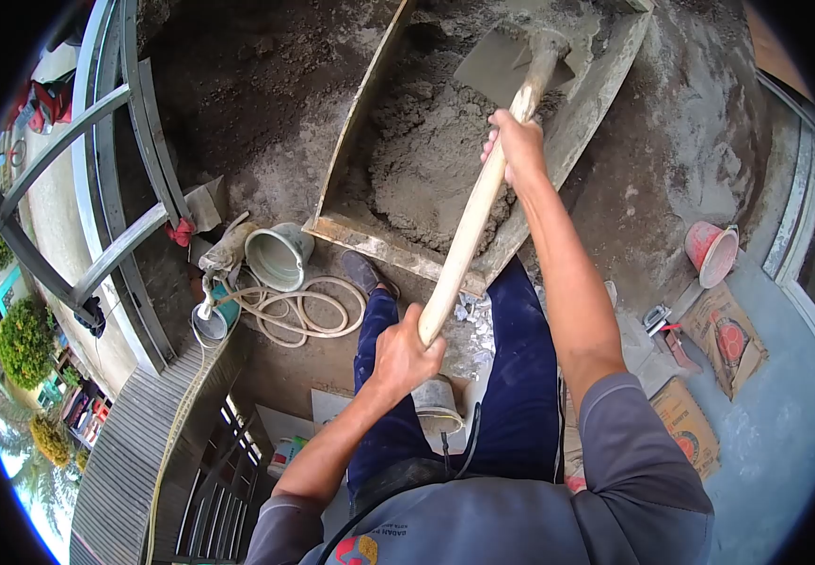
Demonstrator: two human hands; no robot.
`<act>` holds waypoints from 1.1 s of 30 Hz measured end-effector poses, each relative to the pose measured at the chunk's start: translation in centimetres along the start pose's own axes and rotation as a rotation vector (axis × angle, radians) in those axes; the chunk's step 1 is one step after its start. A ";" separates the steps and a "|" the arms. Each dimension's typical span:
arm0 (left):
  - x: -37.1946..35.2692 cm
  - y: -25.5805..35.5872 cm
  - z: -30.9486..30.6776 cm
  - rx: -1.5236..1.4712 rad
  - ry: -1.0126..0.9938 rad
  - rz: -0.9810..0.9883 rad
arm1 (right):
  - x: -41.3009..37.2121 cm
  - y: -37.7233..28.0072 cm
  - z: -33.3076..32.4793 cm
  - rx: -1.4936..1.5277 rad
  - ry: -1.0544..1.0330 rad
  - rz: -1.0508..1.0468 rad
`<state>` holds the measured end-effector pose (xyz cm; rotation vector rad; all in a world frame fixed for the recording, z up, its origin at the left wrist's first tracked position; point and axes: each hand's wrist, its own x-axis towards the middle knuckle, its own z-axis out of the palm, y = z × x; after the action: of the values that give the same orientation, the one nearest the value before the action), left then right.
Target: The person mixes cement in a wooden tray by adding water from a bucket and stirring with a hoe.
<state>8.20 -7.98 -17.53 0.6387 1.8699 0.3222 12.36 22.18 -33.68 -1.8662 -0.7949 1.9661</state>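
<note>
Both my hands grip the pale wooden handle (471,221) of a hoe. My left hand (406,351) is closed round its lower end, in front of my body. Further up the shaft, nearer the blade, my right hand (519,146) is wrapped round the wood. The wide metal blade (495,70) rests on wet grey mortar (426,160) at the far end of a wooden mixing trough (370,234). Mortar coats the joint between handle and blade.
A grey bucket (279,258) and a coiled hose (306,315) lie left of my foot. Another bucket (437,403) sits between my legs. A red bucket (711,252) and flattened paper bags (723,339) are at the right. A metal ladder-like frame (116,188) rises at the left.
</note>
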 end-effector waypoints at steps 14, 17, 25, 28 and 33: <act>5.7 2.4 -0.5 -0.175 0.032 -0.133 | 12.5 7.1 6.1 -0.344 -0.139 0.182; 1.9 0.9 -1.5 -0.270 -0.032 -0.257 | 9.7 13.2 6.8 -0.298 -0.197 0.323; -4.1 4.1 -3.3 -0.059 -0.056 -0.266 | 3.9 18.1 4.6 -0.104 -0.316 0.504; -8.7 4.8 -6.6 -0.039 -0.101 -0.228 | -1.1 16.3 3.9 0.030 -0.259 0.529; -18.8 -5.1 -11.3 -0.008 -0.183 -0.202 | -15.9 13.3 5.1 0.102 -0.020 0.315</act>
<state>1.51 -22.00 -1.19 0.4530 1.7384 0.1345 10.89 1.46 -28.64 -2.0127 -0.4154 2.1652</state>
